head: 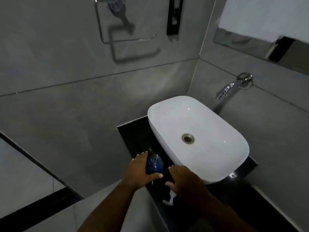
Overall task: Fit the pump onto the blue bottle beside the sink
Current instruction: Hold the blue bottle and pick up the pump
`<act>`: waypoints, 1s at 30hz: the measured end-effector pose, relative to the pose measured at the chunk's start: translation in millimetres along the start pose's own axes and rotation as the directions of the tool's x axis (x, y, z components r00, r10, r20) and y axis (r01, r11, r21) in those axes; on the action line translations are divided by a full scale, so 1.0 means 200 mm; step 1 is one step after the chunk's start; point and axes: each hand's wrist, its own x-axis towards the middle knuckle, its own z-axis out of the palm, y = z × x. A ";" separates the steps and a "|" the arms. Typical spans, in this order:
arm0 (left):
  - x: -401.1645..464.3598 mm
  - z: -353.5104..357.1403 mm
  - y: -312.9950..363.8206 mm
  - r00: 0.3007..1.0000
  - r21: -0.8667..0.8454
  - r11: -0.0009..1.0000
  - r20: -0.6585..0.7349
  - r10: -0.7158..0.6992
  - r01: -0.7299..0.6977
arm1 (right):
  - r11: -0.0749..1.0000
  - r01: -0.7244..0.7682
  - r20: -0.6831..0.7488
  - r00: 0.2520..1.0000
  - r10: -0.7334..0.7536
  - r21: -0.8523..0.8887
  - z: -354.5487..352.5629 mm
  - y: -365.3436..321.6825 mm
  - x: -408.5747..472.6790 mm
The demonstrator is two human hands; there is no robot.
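I am at the gathering step: the pump (169, 198) is not yet on the blue bottle (155, 163). The bottle stands on the dark bench (133, 139), just beside the white sink (209, 118) on its left. I look almost straight down on it, so its long axis runs up toward me, and I judge the neck faces upward, though the opening itself is too dim to make out.

My left hand (142, 169) cups the bottle's left side, fingers (141, 154) spread round the far edge and thumb across the near edge, touching it and steadying it.

My right hand (182, 180) is over the pump, which lies near the front edge of the bench, its white nozzle end poking out toward me from under the palm. Whether these fingers have closed on it I cannot tell; the hand hides the contact.

Next I need a firm grip on the pump, lift it, turn its tube downward, line it up over the neck, and lower and twist it on.
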 end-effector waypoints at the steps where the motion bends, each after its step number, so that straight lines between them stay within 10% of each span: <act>1: 0.00 0.02 0.00 1.000 -0.028 1.000 0.003 0.008 -0.008 | 0.999 -0.004 -0.002 1.000 0.004 -0.045 0.05 -0.01 -0.03; 9: 0.07 0.05 -0.02 0.999 0.098 0.995 -0.035 0.033 -0.029 | 0.773 -0.583 0.396 0.790 0.469 0.249 0.21 -0.06 -0.13; 24: 0.11 0.05 -0.04 0.974 0.238 0.950 -0.055 0.222 -0.203 | 0.345 -0.863 0.543 0.501 0.674 0.368 0.29 -0.11 -0.04; 30: 0.11 0.04 -0.04 0.967 0.293 0.930 -0.058 0.249 -0.222 | 0.427 -0.742 0.372 0.644 0.669 0.516 0.14 -0.08 -0.05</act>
